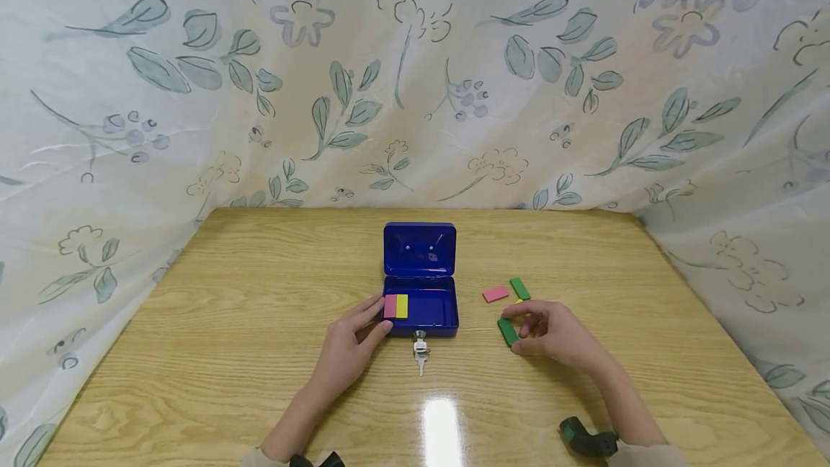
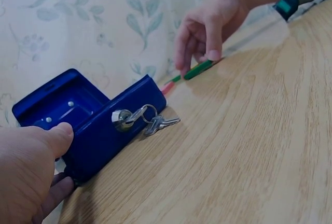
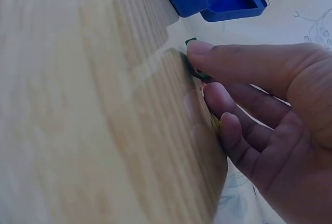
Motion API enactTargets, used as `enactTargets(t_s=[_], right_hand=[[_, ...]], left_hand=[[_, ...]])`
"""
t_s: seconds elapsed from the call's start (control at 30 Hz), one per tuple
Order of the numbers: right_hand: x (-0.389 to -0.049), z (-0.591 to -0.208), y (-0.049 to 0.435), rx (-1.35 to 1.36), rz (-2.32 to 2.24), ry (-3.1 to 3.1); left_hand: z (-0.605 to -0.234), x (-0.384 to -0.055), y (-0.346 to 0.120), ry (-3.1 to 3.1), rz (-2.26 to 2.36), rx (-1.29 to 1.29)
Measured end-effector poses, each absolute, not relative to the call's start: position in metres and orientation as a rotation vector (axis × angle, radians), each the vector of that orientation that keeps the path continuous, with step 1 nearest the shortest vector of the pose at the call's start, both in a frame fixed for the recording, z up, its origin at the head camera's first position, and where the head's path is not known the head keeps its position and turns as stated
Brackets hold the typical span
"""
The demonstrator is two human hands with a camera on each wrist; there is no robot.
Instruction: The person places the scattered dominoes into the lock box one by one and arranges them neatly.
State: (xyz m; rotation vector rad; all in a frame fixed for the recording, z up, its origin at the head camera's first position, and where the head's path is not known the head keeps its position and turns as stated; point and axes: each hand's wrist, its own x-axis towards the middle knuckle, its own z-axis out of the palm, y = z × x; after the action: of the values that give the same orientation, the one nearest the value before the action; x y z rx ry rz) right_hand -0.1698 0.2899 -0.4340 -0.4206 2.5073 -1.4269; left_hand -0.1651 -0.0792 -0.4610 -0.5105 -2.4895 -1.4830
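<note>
A blue metal cash box [image 1: 424, 330] stands on the table with its lid [image 1: 420, 249] raised. Inside, at the left, a pink block [image 1: 390, 306] and a yellow block [image 1: 402, 306] lie side by side. My left hand [image 1: 346, 348] grips the box's left side, thumb at the near left corner. Right of the box, my right hand [image 1: 554, 334] pinches a dark green block [image 1: 509, 333] by its ends, thumb at the near end. That block is low at the table; whether it touches is hard to tell. In the right wrist view the thumb mostly covers the green block [image 3: 191, 41].
Beyond the right hand lie another pink block [image 1: 496, 294] and a second green block [image 1: 520, 288]. A yellow block [image 1: 519, 301] is mostly hidden by the fingers. Keys [image 1: 421, 355] on a ring hang from the box's front lock. Floral cloth [image 1: 415, 92] surrounds the wooden table [image 1: 259, 272].
</note>
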Motion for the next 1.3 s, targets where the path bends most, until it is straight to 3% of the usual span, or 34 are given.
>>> enactTargets(t_s=[1.3], right_hand=[[-0.1703, -0.4409, 0.2906, -0.374, -1.445, 2.545]], left_hand=[[-0.4566, -0.1637, -0.0793, -2.506, -1.468, -0.52]])
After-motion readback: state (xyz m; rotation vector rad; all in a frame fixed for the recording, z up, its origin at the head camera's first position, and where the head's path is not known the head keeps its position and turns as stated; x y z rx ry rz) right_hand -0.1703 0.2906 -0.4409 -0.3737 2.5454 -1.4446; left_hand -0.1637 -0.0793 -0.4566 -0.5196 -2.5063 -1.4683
